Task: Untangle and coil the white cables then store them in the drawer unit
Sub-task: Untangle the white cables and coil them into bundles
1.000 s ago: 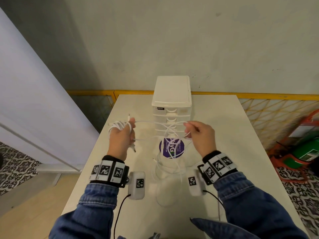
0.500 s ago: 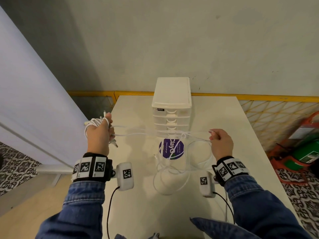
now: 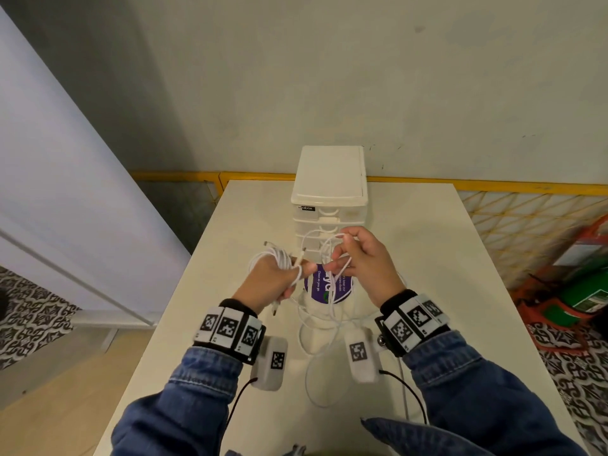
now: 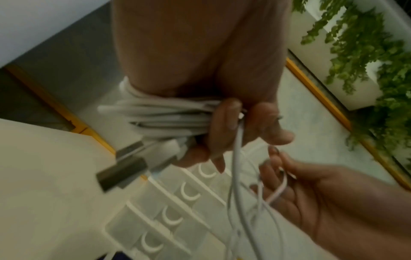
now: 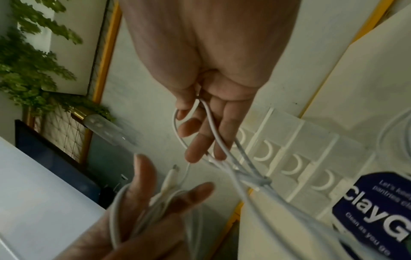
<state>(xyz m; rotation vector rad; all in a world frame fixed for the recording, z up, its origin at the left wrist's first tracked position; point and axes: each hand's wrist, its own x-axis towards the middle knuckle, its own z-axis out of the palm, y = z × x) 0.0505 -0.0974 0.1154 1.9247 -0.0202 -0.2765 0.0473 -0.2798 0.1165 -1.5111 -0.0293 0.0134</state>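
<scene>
My left hand point(image 3: 279, 278) grips a coil of white cable point(image 3: 279, 258) wound round its fingers; the wraps point(image 4: 164, 116) and two USB plugs point(image 4: 124, 165) show in the left wrist view. My right hand point(image 3: 358, 258) holds loose white cable strands point(image 3: 320, 245) hooked over its curled fingers, close beside the left hand. A knot in the cables point(image 5: 261, 181) hangs below the right fingers point(image 5: 200, 140). More cable point(image 3: 316, 357) trails in loops on the table. The white drawer unit point(image 3: 329, 192) stands just behind the hands, drawers closed.
A purple round sticker point(image 3: 325, 287) lies on the white table point(image 3: 444, 258) under the hands. A yellow rail point(image 3: 493, 187) and wall run behind the table. Orange and green objects point(image 3: 589, 291) sit on the floor to the right.
Both hands were spread wide apart with the cable stretched between them; they have now come together in front of the drawer unit, and the cable hangs slack.
</scene>
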